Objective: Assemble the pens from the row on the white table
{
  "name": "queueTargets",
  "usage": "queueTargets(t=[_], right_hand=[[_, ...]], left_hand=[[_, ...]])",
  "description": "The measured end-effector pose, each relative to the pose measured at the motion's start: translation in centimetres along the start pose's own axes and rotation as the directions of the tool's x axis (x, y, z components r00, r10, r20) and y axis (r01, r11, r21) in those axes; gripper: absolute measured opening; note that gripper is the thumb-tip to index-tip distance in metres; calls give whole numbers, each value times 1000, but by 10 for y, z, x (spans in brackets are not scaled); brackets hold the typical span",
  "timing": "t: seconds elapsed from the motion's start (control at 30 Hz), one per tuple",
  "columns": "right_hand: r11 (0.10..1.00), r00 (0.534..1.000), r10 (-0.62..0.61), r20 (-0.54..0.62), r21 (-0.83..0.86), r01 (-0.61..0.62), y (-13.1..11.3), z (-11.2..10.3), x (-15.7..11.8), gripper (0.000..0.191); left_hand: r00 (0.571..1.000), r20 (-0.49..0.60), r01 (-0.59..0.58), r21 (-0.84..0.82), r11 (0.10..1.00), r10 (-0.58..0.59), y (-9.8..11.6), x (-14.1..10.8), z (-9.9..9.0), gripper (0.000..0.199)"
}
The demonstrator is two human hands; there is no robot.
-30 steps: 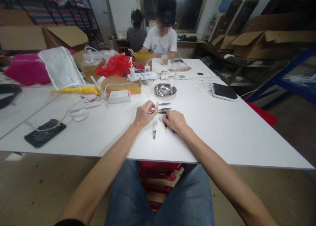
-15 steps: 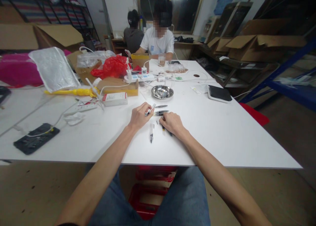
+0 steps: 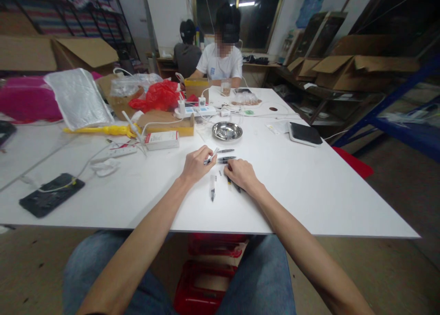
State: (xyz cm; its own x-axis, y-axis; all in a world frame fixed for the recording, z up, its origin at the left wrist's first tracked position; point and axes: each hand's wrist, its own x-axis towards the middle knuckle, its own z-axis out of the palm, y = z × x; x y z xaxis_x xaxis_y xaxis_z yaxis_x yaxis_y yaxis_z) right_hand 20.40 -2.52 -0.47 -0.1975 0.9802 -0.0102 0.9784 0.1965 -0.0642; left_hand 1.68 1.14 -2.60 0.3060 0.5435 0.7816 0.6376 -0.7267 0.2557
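My left hand [image 3: 198, 165] is closed, pinching a slim whitish pen part [image 3: 215, 153] that tilts up between thumb and fingers. Dark pen pieces show beside those fingertips. Curled fingers of my right hand [image 3: 242, 173] rest low at the table; what they hold, if anything, is hidden. Just below it lie dark pen parts [image 3: 237, 188], one with a yellow end. Between the hands several dark pens [image 3: 227, 160] lie side by side, with a single pen [image 3: 226, 151] behind them. A clear-barrelled pen [image 3: 212, 189] lies nearer me, close to tiny dark pieces [image 3: 220, 173].
Beyond the hands stands a shiny metal bowl [image 3: 214, 134] with small things in it. At left are a white box [image 3: 162, 140], a power strip [image 3: 195, 111] and a black phone-like object [image 3: 51, 194]. A black-topped device [image 3: 305, 134] lies right. Another person [image 3: 220, 65] sits opposite.
The view has tilted up slightly and my left knee has swung outward. Both hands keep nearly the same pose over the pen parts.
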Motion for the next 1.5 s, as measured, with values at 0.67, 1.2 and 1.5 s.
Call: queueTargets(t=[0.67, 1.2, 1.5], right_hand=[[992, 995, -97, -12, 76, 97, 10, -2, -2, 33], [999, 999, -27, -44, 17, 28, 3, 3, -1, 33], [908, 945, 130, -300, 419, 9, 14, 6, 4, 23]], left_hand=[[998, 43, 39, 27, 999, -40, 8, -2, 5, 11], [985, 168, 46, -10, 999, -44, 10, -3, 17, 6], [980, 176, 114, -89, 989, -98, 12, -4, 17, 7]])
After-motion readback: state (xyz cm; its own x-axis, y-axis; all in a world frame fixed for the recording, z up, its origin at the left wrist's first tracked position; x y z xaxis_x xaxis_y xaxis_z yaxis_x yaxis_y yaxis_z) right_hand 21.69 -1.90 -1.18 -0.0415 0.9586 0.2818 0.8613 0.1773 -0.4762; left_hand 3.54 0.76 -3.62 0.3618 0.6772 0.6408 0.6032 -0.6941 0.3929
